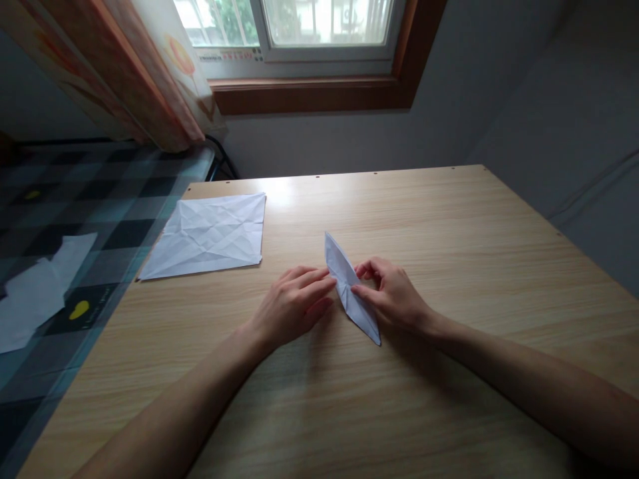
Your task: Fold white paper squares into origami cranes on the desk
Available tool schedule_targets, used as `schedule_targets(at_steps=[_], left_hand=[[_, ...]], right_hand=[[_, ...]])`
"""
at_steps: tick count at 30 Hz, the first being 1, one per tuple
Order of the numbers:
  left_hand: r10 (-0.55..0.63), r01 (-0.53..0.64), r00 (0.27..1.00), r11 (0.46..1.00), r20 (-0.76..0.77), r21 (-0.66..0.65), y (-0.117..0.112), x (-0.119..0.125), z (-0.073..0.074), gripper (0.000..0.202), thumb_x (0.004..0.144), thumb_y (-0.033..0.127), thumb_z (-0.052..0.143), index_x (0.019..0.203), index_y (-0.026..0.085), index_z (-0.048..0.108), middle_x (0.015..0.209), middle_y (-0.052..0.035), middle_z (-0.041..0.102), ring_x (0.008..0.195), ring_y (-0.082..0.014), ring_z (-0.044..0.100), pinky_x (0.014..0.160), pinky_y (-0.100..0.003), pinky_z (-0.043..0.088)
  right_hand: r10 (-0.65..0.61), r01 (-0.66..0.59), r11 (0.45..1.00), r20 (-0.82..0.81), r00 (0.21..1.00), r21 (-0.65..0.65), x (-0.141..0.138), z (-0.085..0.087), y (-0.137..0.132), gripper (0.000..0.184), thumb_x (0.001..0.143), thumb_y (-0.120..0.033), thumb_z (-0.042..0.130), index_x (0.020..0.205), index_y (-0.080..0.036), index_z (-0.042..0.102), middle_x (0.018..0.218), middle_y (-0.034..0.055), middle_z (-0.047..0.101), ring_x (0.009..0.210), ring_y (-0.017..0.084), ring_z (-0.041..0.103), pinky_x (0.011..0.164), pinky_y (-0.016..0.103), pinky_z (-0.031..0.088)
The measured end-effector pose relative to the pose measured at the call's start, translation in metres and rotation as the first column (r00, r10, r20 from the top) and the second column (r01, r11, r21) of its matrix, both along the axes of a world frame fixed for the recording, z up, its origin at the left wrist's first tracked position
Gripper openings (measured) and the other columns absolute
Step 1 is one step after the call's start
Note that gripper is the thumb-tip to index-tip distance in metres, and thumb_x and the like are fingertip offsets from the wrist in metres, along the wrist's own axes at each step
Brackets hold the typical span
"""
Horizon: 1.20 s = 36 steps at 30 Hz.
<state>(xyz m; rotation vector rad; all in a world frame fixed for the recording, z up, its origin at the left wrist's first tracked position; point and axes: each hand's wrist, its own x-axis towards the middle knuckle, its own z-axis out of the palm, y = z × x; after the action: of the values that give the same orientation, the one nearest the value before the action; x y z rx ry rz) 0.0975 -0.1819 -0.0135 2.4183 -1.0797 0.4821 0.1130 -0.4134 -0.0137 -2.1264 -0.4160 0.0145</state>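
Observation:
A piece of white folded paper (344, 281), long and narrow with a pointed tip at each end, is held at a slant over the middle of the table. My right hand (394, 291) pinches its right side, thumb on the near face and the index finger behind. On the other side, my left hand (299, 299) has its fingers stretched out, with the fingertips at the paper's left edge. Creases meet near the middle of the folded paper. What lies under its far side is hidden.
A creased white sheet (214, 233) lies flat at the table's far left corner. The wooden table (499, 266) stands beside a bed with a checked cover (150, 189), where torn-looking white paper (37, 299) lies. Behind are a window (324, 26) and a curtain (124, 66).

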Motion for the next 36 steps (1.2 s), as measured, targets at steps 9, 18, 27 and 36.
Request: schedule_targets(at_steps=[9,18,27,36], left_hand=[[0.064,-0.193,0.943,0.904,-0.326,-0.380,-0.009,-0.003,0.003,0.021,0.085,0.021,0.063,0.106,0.020,0.064,0.113,-0.0097,0.067,0.101,-0.0199,0.065,0.085,-0.034,0.054],[-0.253,-0.498,0.673,0.539,-0.695,-0.679,-0.031,-0.008,0.001,0.033,0.073,0.025,0.077,0.088,0.019,0.048,0.087,-0.0031,0.068,0.075,-0.0142,0.067,0.068,-0.025,0.052],[-0.262,-0.626,0.653,0.342,-0.711,-0.701,-0.042,0.001,0.001,0.033,0.066,0.020,0.079,0.075,0.018,0.047,0.063,0.0055,0.058,0.054,-0.0069,0.055,0.053,-0.018,0.042],[-0.246,-0.645,0.666,0.283,-0.704,-0.709,-0.051,0.016,0.004,0.042,0.066,0.027,0.078,0.097,0.020,0.050,0.069,0.0039,0.063,0.058,-0.0108,0.060,0.055,-0.021,0.046]], right_hand=[[0.152,0.034,0.836,-0.291,0.945,0.547,0.002,-0.006,0.005,0.029,0.072,-0.032,0.076,0.087,-0.020,0.055,0.070,-0.0019,0.062,0.063,0.014,0.060,0.055,0.024,0.047],[0.146,0.092,0.748,-0.299,0.943,0.657,0.008,-0.008,0.013,0.039,0.065,-0.036,0.084,0.088,-0.020,0.056,0.072,-0.0017,0.064,0.068,0.015,0.064,0.062,0.028,0.053],[0.148,0.053,0.717,-0.225,0.963,0.696,0.023,-0.015,0.030,0.036,0.068,-0.035,0.081,0.090,-0.020,0.057,0.072,-0.0026,0.064,0.067,0.014,0.064,0.061,0.026,0.052],[0.110,0.071,0.736,-0.223,0.969,0.673,0.027,-0.011,0.030,0.035,0.071,-0.042,0.077,0.087,-0.020,0.055,0.075,-0.0013,0.066,0.068,0.015,0.064,0.061,0.028,0.052]])
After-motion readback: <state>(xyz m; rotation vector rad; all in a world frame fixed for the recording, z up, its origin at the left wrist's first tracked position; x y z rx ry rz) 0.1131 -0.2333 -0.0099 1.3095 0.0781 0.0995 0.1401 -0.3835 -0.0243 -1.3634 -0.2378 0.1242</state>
